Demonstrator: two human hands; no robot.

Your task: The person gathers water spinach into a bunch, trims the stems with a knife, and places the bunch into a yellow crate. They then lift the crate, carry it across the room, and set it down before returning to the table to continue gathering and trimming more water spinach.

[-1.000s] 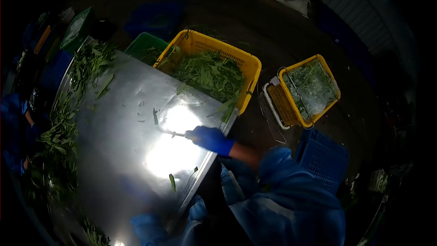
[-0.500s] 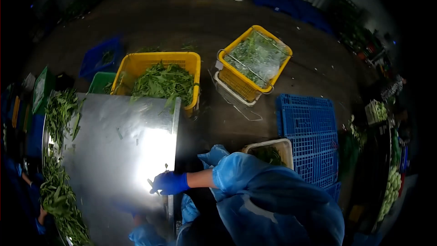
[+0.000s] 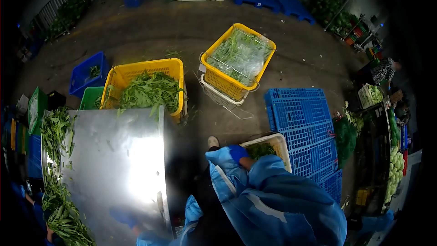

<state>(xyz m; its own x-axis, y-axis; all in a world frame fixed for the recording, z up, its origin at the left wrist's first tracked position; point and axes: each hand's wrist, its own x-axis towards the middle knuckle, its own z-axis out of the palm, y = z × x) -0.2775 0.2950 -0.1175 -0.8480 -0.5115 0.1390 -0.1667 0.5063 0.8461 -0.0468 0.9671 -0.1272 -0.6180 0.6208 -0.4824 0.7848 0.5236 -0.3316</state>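
My right hand (image 3: 238,153), in a blue glove, is beside the near left corner of a white basket (image 3: 286,152) that has dark leafy greens (image 3: 261,149) in it. Its fingers are largely hidden. Low over the metal table (image 3: 102,155) is my left hand (image 3: 124,217), also blue-gloved and blurred, with its fingers indistinct. Long leafy greens (image 3: 63,209) lie in a row along the table's left edge.
A yellow crate (image 3: 181,79) of cut greens stands at the table's far end. Farther right, another yellow crate (image 3: 223,78), filled with greens under clear plastic, sits on a white basket. Blue pallets (image 3: 300,118) lie on the right. Another person's arm (image 3: 49,232) shows at lower left.
My right hand has left the table's right edge and moved right to the white basket. The view has shifted, and a shoe now shows beside the table.
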